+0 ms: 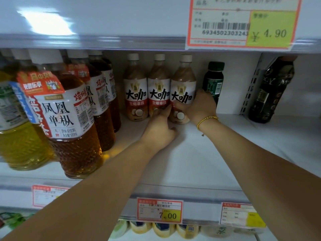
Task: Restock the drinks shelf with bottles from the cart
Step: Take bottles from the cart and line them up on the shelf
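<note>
While both my arms reach deep into the shelf [199, 153], I am at the placing step: three latte bottles stand in a row against the back wall, and I am settling the rightmost latte bottle [182, 89] beside its two neighbours. My right hand [201, 106] is wrapped around the lower body of that bottle from its right side, fingers closed on it. My left hand [159, 130] is low in front, its fingers [165, 111] curled up against the base of the middle latte bottle [158, 87]; it touches there, though from this angle I cannot tell whether it truly grips or only steadies. The left latte bottle [135, 87] stands free, just beside the tall tea bottles [69, 115] that fill the shelf's left part. A small dark green bottle [213, 80] stands just behind my right hand, close enough that I could knock it as I draw back.

The shelf in front of the row is bare, so most of the restocking seems left to do. The cart is not in view. Next I would judge it right to check the labels face forward, let go, pull both hands straight out, and fetch more bottles to build the next row forward.
</note>
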